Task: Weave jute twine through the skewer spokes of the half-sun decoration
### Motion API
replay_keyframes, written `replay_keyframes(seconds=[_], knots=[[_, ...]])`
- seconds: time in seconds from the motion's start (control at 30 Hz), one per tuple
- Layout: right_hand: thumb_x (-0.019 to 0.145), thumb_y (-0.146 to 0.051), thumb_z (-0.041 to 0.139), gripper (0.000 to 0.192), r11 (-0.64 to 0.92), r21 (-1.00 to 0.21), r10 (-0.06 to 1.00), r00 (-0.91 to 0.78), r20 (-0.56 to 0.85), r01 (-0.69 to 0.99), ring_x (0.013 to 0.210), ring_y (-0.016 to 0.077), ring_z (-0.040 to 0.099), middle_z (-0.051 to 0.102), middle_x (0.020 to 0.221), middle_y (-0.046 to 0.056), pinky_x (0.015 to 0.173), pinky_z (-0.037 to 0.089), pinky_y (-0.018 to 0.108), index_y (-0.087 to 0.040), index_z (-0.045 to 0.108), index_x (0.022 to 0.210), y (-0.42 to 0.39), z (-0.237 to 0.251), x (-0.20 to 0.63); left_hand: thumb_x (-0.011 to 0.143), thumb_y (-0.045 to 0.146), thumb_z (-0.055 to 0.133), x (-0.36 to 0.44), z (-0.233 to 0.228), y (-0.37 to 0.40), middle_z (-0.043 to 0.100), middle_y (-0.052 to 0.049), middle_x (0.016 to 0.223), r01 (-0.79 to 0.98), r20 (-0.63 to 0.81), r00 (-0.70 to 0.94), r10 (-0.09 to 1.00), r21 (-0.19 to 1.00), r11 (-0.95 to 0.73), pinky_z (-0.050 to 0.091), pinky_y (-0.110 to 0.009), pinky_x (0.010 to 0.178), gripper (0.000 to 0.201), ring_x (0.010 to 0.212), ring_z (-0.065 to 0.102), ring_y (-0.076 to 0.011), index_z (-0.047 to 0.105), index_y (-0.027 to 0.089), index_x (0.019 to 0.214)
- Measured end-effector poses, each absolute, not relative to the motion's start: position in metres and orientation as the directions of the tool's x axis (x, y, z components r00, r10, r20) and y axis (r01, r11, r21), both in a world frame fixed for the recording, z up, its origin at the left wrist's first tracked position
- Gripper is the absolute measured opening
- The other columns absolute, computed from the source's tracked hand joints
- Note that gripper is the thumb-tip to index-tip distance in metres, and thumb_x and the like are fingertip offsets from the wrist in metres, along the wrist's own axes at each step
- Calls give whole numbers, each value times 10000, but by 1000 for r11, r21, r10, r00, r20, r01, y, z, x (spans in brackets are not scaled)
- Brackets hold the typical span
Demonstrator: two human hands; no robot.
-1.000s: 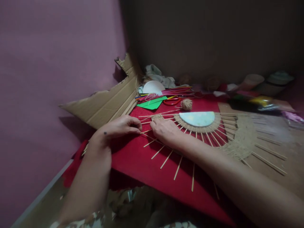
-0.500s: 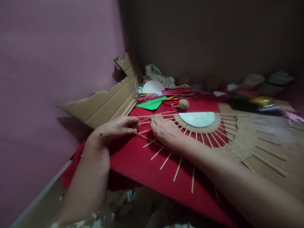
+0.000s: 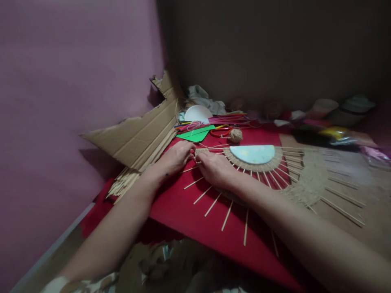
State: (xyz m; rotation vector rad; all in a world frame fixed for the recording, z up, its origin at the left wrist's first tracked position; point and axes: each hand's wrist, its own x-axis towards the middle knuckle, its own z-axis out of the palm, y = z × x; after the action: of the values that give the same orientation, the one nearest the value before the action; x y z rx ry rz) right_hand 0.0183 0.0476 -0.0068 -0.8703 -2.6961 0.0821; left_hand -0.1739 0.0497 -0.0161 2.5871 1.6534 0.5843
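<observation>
A half-round woven piece lies before me, with thin sticks [image 3: 230, 215] fanning out from a pale blue half disc [image 3: 253, 153]. Brown twine is woven into an inner band [image 3: 259, 166] and a wider outer band [image 3: 314, 179]. My left hand [image 3: 179, 155] is closed at the left end of the outer band, pinching the twine; its fingertips are partly hidden. Close beside it, my right hand [image 3: 212, 167] grips the outer band and sticks between thumb and fingers. A strand leads from near my left hand toward a twine ball [image 3: 236, 135].
Red cloth [image 3: 183, 211] covers the table. Cardboard [image 3: 137, 138] leans at the left over a bundle of sticks [image 3: 124, 184]. Behind lie green paper [image 3: 197, 134], red-handled scissors [image 3: 220, 131], a white half disc [image 3: 198, 113] and pink stems [image 3: 229, 118]. Plastic packets [image 3: 339, 134] sit at the right.
My left hand has moved right and away from me, up to the band's end beside my right hand. The stick bundle under the cardboard has come into view. My right hand stays nearly in place.
</observation>
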Motion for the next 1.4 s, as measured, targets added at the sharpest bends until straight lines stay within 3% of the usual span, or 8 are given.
replay_keyframes(seconds=[0.2, 0.43, 0.57, 0.7, 0.9, 1.1, 1.4], knots=[[882, -139, 419, 221, 869, -63, 492, -840, 229, 491, 930, 216, 547, 604, 1061, 139, 756, 423, 328, -103, 594, 1011, 33, 4, 26, 827, 224, 516, -172, -19, 58, 609, -82, 899, 890, 240, 348, 906, 220, -400, 449, -327, 804, 158, 869, 556, -207, 620, 146, 916], [822, -417, 604, 390, 837, -41, 543, -818, 191, 546, 951, 260, 504, 560, 1130, 139, 809, 421, 386, -129, 575, 1084, -8, 15, 73, 806, 329, 537, -177, -9, 67, 604, -57, 824, 881, 186, 345, 920, 275, -386, 449, -290, 723, 208, 767, 560, -181, 655, 160, 830], [849, -255, 519, 189, 792, -33, 607, -780, 154, 610, 873, 227, 490, 568, 1026, 110, 761, 407, 363, -147, 577, 993, -18, 16, 92, 808, 366, 519, -178, -8, 68, 583, -65, 846, 886, 206, 323, 924, 279, -372, 454, -299, 740, 257, 778, 555, -182, 678, 165, 818], [808, -157, 460, 200, 794, -12, 600, -781, 170, 608, 839, 214, 473, 560, 981, 104, 715, 394, 350, -144, 566, 978, -17, 14, 97, 788, 352, 504, -175, -7, 65, 603, -55, 819, 881, 240, 312, 919, 290, -375, 462, -297, 728, 238, 758, 562, -177, 663, 177, 759], [749, -175, 488, 203, 825, -44, 560, -806, 193, 563, 851, 215, 465, 560, 986, 104, 660, 398, 331, -146, 561, 937, -11, 11, 100, 715, 313, 498, -170, -4, 61, 652, -50, 763, 888, 226, 277, 934, 310, -339, 473, -300, 727, 195, 726, 586, -185, 645, 185, 708], [736, -201, 525, 192, 836, -58, 547, -817, 182, 546, 843, 212, 456, 563, 975, 99, 653, 408, 332, -153, 560, 918, -8, 15, 107, 730, 365, 479, -169, -2, 56, 698, -59, 812, 882, 206, 260, 943, 348, -319, 484, -297, 733, 254, 759, 623, -206, 657, 191, 779], [733, -213, 522, 226, 862, -48, 504, -844, 182, 505, 867, 215, 457, 561, 1023, 103, 639, 411, 326, -154, 564, 947, -5, 15, 113, 752, 351, 451, -169, -3, 51, 698, -74, 862, 892, 195, 283, 939, 308, -332, 473, -304, 772, 279, 808, 625, -213, 663, 180, 814]])
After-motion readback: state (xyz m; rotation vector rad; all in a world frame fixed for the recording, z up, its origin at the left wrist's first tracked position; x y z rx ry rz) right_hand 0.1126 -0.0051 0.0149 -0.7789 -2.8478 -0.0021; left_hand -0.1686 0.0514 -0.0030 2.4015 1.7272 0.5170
